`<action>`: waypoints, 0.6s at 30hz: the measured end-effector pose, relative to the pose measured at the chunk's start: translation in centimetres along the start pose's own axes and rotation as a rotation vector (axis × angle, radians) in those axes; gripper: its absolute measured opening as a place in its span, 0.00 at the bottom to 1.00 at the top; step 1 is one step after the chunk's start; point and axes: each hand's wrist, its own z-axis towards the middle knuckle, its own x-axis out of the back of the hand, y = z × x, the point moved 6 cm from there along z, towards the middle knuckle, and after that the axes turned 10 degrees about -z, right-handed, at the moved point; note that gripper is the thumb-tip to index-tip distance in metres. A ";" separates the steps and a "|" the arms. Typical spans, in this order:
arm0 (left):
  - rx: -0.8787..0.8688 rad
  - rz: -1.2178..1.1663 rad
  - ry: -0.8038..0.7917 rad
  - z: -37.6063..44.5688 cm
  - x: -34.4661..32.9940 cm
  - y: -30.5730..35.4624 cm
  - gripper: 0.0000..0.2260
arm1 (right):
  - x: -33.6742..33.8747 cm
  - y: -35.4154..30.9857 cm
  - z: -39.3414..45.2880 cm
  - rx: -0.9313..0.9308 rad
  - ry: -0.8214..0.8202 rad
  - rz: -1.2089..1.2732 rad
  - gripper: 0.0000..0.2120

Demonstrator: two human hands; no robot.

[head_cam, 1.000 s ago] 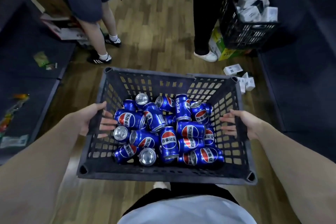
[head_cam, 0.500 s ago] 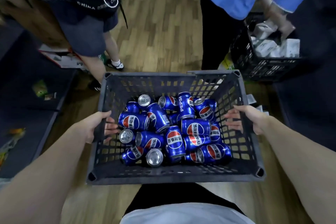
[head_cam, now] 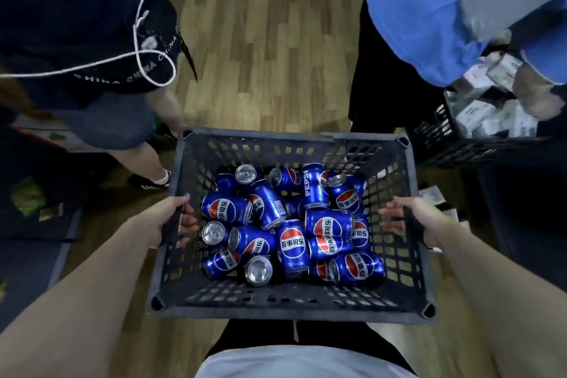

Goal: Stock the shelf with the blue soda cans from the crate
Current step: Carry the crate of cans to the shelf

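A dark grey slatted plastic crate (head_cam: 291,305) hangs in front of my waist, lifted off the wooden floor. Several blue soda cans (head_cam: 293,242) lie jumbled in its bottom, some on their sides, some showing silver tops. My left hand (head_cam: 167,219) grips the crate's left wall, fingers curled through the slats. My right hand (head_cam: 412,219) grips the right wall the same way. No shelf for the cans is plainly in view.
A person in a dark top and shorts (head_cam: 92,70) stands close at front left. Another person in a blue top (head_cam: 445,15) bends over a black crate of white packs (head_cam: 478,132) at front right. Dark low surfaces flank the wooden aisle (head_cam: 264,40).
The crate has come up and forward toward the two people, who now fill more of the view. Both hands keep the same grip on its side walls.
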 end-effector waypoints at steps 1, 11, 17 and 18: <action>0.009 0.003 -0.001 0.8 0.0 1.1 0.17 | -0.5 -0.8 0.8 -0.005 -0.003 -0.003 0.12; 0.070 0.030 0.010 8.2 -0.2 10.4 0.15 | -3.8 -10.3 8.9 -0.036 -0.034 -0.021 0.12; 0.077 0.020 0.035 11.1 -2.0 15.6 0.15 | -4.3 -15.5 13.8 -0.061 -0.046 -0.014 0.12; 0.080 0.013 0.039 11.7 -2.4 16.3 0.15 | -4.5 -16.6 14.6 -0.063 -0.049 -0.015 0.12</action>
